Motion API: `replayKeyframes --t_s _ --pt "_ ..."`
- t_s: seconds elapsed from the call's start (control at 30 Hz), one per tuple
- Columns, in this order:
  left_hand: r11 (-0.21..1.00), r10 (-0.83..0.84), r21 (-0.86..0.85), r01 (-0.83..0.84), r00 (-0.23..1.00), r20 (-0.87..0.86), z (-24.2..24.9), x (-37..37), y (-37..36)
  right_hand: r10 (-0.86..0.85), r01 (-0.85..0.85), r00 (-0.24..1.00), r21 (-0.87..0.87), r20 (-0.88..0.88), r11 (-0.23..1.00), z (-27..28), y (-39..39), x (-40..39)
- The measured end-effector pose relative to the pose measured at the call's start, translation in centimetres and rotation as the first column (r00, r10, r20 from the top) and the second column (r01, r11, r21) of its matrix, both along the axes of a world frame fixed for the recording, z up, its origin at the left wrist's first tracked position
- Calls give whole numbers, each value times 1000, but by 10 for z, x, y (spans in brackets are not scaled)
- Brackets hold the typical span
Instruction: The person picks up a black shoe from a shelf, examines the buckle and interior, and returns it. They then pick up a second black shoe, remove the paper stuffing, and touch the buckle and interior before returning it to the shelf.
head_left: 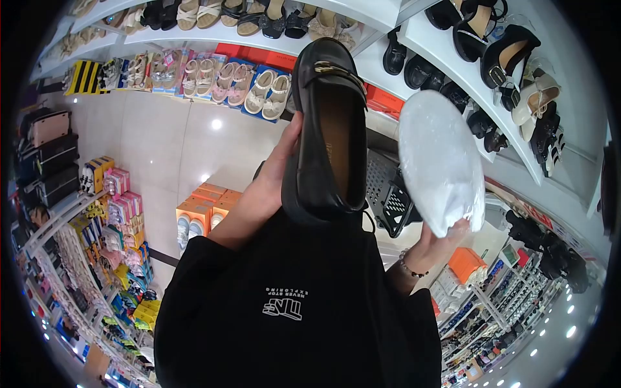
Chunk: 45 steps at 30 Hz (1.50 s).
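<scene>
My left hand grips a black loafer from its left side, the thumb lying along the shoe and the other fingers hidden behind it. The loafer is upright with its toe pointing up in view; a gold-coloured metal trim crosses its front, and its brown insole shows some lettering. To the right, my right hand is closed on the lower end of a white oval thing with a glossy, plastic-like surface. What this thing is I cannot make out. It is held apart from the loafer.
Shoe shelves curve across the top and right. Children's sandals stand on boxes below them. Behind the loafer is a dark grey perforated basket. Orange shoe boxes stand on the tiled floor, and racks of goods line both sides.
</scene>
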<state>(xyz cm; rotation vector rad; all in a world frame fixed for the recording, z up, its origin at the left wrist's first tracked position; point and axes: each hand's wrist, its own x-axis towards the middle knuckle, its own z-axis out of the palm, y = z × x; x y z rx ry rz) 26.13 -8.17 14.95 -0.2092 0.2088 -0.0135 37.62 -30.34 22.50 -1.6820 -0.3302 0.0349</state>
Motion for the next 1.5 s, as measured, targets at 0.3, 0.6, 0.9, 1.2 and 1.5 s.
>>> replayKeyframes --t_s 0.3,0.6,0.9,1.2,1.5 --pt "972 -2 233 37 989 -149 9 -11 9 549 -551 835 -90 -43 830 47 12 21" --pt "731 -41 663 164 979 -198 3 -10 1 589 -422 795 -567 144 707 48 54 -2" --pt "771 -88 605 200 974 -210 -1 -12 -5 651 -441 746 -627 142 642 30 62 -9" --pt "698 -26 689 196 968 -249 16 -7 -20 513 -409 847 -443 140 797 5 35 -6" --pt "715 45 651 255 912 -407 12 -6 -46 387 -229 870 -446 304 865 -13 27 0"
